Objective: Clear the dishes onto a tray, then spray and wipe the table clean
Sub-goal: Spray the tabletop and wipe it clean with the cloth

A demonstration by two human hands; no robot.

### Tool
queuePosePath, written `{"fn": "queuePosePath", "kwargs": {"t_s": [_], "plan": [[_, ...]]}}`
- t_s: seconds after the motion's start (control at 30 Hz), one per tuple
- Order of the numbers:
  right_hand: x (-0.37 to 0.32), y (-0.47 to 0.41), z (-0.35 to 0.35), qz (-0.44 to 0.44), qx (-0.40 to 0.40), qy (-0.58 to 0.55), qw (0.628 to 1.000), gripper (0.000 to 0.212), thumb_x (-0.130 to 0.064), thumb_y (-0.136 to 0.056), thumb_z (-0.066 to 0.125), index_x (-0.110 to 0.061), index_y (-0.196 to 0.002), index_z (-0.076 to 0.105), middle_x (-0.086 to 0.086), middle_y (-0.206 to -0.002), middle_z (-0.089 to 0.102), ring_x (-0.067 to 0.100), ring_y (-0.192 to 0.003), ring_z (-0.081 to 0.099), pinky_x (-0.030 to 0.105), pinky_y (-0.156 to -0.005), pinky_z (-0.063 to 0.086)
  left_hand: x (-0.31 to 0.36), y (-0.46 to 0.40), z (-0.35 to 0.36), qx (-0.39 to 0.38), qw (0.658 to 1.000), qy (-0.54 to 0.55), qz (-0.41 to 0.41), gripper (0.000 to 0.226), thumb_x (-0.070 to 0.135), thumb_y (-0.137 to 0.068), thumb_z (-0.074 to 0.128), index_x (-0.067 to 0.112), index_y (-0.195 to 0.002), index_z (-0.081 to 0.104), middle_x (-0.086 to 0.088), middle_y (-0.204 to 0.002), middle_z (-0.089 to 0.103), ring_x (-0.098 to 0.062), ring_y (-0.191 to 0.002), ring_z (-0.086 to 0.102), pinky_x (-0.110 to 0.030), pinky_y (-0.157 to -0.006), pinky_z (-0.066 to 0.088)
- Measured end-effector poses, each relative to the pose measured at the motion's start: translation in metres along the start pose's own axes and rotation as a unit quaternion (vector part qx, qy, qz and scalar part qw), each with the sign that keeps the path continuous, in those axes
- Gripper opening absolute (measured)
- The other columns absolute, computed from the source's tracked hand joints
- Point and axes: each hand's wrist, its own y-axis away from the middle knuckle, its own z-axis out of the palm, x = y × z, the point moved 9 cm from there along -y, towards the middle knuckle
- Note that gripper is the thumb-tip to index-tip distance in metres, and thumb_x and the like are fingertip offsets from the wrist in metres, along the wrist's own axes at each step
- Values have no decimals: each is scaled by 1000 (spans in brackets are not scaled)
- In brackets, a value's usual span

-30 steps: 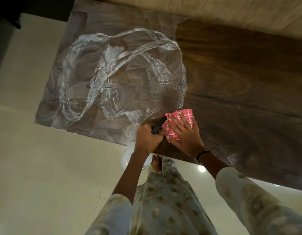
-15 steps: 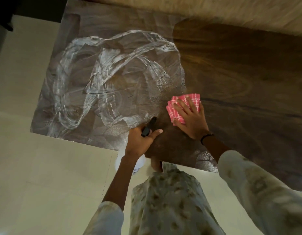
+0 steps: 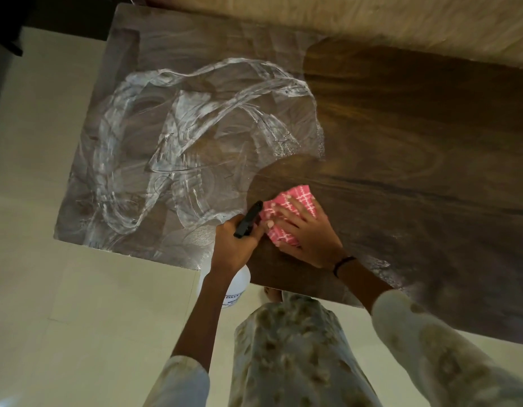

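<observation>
A dark wooden table fills the view; its left half carries white swirled streaks of wet cleaner. My right hand presses flat on a folded pink checked cloth near the table's front edge. My left hand grips the neck of a white spray bottle with a black nozzle; the bottle body hangs below the table's front edge, mostly hidden by my wrist.
Pale tiled floor lies to the left and in front of the table. A light wall or panel runs along the far side. My patterned clothing stands close against the front edge.
My right hand slid the cloth away from me and then back toward the front edge, beside the nozzle. The left hand kept hold of the spray bottle, barely shifting.
</observation>
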Motion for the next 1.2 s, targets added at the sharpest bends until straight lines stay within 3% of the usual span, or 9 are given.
{"fn": "queuePosePath", "kwargs": {"t_s": [0.13, 0.27, 0.4, 0.53, 0.6, 0.7, 0.8, 1.07, 1.2], "plan": [[46, -8, -15, 80, 5, 19, 997, 67, -63, -89, 35, -32, -148, 27, -2, -156, 28, 28, -146, 18, 65, -111, 18, 2, -5, -4, 8, 1000, 13, -15, 36, 39, -73, 77, 6, -82, 66, -7, -71, 65, -19, -70, 61, -23, -69, 47], [49, -59, -23, 159, 11, -7, 987, 65, -60, -91, 27, -31, -150, 24, -2, -158, 21, 29, -147, 11, 65, -112, 7, 6, -10, -6, 10, 1000, 1, -5, 33, 40, -73, 76, 10, -82, 65, 0, -69, 63, -19, -73, 62, -27, -75, 48], [1, -86, -12, 106, -20, -20, 994, 65, -51, -88, 22, -31, -150, 22, -2, -160, 16, 32, -148, 5, 69, -111, 4, 15, -15, -3, 2, 999, -23, 23, 26, 39, -75, 75, 17, -76, 63, 1, -62, 58, -16, -61, 53, -23, -65, 44], [-23, -52, -6, 7, 4, -36, 999, 52, -51, -88, 43, -24, -131, 54, 2, -144, 49, 30, -143, 27, 64, -112, 16, 26, -24, 6, -5, 999, -44, 28, 19, 32, -79, 73, 16, -82, 64, 1, -62, 59, -14, -58, 53, -18, -58, 42], [-9, -29, -6, -20, 8, -28, 999, 52, -56, -86, 49, -26, -128, 55, 0, -138, 54, 29, -139, 35, 63, -111, 23, 33, -32, 11, -6, 999, -42, 28, 23, 30, -80, 73, 9, -87, 67, -4, -68, 65, -20, -65, 61, -20, -61, 47], [40, -11, -12, 29, 4, -7, 1000, 62, -62, -86, 46, -32, -140, 42, -2, -150, 40, 27, -143, 27, 63, -110, 21, 47, -42, 23, -8, 999, -40, 30, 15, 21, -81, 73, 7, -83, 68, -17, -77, 68, -33, -76, 64, -29, -65, 50], [73, -8, -19, 99, -13, -2, 995, 67, -66, -88, 38, -34, -147, 30, -5, -157, 26, 26, -146, 16, 61, -113, 14, 64, -55, 39, -12, 996, -66, 57, 16, 21, -81, 72, 6, -78, 67, -19, -75, 67, -35, -72, 64, -40, -67, 53], [73, -10, -22, 106, -1, -2, 994, 66, -64, -88, 40, -32, -146, 34, -3, -155, 30, 27, -145, 21, 61, -113, 13, 86, -80, 53, 13, 994, -82, 68, 27, 31, -75, 75, 6, -86, 71, -12, -72, 69, -28, -67, 65, -42, -66, 57], [72, -11, -25, 102, 11, -11, 995, 66, -64, -88, 40, -32, -146, 34, -3, -155, 30, 27, -145, 22, 61, -113, 14, 79, -88, 48, 16, 995, -84, 47, 23, 35, -72, 77, 14, -75, 69, -7, -66, 66, -24, -64, 64, -43, -70, 57]]}}
